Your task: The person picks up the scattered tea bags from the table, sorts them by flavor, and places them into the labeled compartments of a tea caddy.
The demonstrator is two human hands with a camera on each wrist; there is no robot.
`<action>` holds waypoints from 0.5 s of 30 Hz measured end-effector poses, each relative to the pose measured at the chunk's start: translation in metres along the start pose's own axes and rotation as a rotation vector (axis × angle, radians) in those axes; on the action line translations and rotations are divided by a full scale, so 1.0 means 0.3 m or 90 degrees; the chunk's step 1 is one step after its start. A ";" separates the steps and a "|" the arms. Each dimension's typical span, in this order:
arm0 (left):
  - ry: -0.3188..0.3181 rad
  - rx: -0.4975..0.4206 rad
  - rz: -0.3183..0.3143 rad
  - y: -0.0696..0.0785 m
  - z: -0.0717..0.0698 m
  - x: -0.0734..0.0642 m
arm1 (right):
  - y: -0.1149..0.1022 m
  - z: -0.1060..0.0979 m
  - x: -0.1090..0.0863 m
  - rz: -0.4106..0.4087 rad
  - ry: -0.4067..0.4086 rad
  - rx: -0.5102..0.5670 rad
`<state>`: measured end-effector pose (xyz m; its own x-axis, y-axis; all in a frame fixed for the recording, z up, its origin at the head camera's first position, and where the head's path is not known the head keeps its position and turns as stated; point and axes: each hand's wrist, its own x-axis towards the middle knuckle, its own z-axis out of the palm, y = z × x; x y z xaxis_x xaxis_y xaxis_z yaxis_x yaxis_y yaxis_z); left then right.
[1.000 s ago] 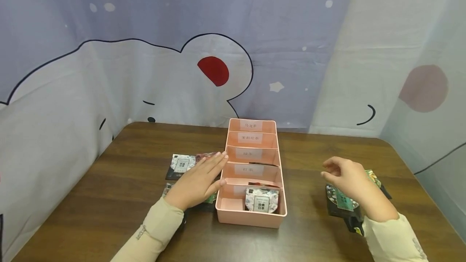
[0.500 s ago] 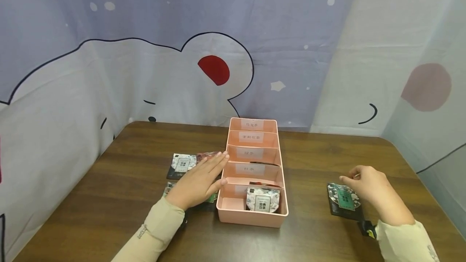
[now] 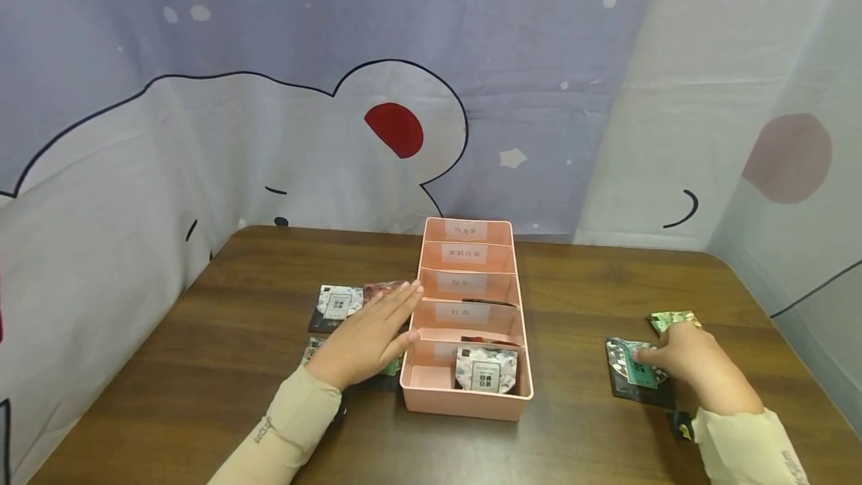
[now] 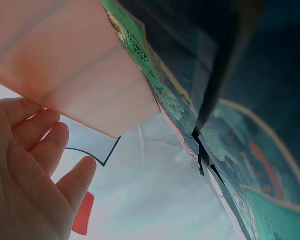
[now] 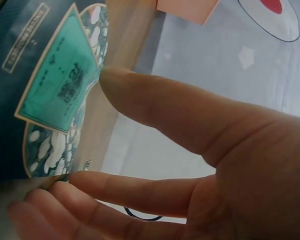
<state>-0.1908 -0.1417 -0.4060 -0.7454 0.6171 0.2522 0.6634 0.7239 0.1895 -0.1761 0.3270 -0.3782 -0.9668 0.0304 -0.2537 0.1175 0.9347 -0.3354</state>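
Note:
A long pink box (image 3: 460, 407) with labelled compartments stands mid-table. In its front compartment sits a white floral tea bag (image 3: 486, 370); thin dark edges of packets show in two compartments behind. My left hand (image 3: 367, 335) lies with straight fingers along the box's left side, over several tea bags that it partly hides. At right, my right hand (image 3: 707, 369) reaches down to a dark tea bag with a green label (image 3: 640, 373) lying on the table. Its thumb touches the packet; the other fingers are at the packet's edge, with a wide gap between (image 5: 110, 125) thumb and index finger.
Beyond the right hand lies a green-yellow packet (image 3: 673, 319); a small dark packet corner (image 3: 682, 425) shows nearer the sleeve. Left of the box are a white floral tea bag (image 3: 337, 307) and a reddish one (image 3: 382, 289). A patterned curtain (image 3: 512, 96) hangs behind the wooden table (image 3: 566, 440).
My right hand moved right, then lowered onto the green-labelled tea bag. The green-yellow packet behind it has come back into sight. The left hand stays in place.

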 end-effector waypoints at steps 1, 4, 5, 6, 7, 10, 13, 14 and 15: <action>-0.001 -0.001 -0.001 -0.001 0.001 -0.001 | -0.002 0.002 -0.001 0.005 -0.002 0.006; -0.002 -0.004 -0.002 -0.002 0.003 -0.003 | -0.006 0.010 -0.005 0.006 0.001 0.022; -0.002 -0.004 -0.003 -0.002 0.003 -0.003 | -0.007 0.011 -0.005 0.007 0.002 0.026; -0.002 -0.005 -0.003 -0.003 0.004 -0.003 | -0.007 0.013 -0.006 0.009 0.001 0.031; -0.001 -0.006 -0.003 -0.003 0.004 -0.003 | -0.008 0.015 -0.005 0.011 -0.001 0.035; -0.002 -0.010 -0.005 -0.002 0.004 -0.003 | -0.009 0.019 0.001 0.015 -0.011 0.029; -0.001 -0.011 -0.006 -0.002 0.004 -0.002 | -0.010 0.023 0.010 0.019 -0.023 0.021; -0.001 -0.012 -0.005 -0.002 0.004 -0.001 | -0.010 0.024 0.012 0.018 -0.025 0.019; 0.000 -0.012 -0.004 -0.002 0.004 0.000 | -0.010 0.024 0.014 0.018 -0.024 0.016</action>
<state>-0.1912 -0.1417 -0.4072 -0.7492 0.6132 0.2505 0.6603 0.7214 0.2088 -0.1790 0.3216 -0.3849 -0.9539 0.0432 -0.2970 0.1510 0.9243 -0.3505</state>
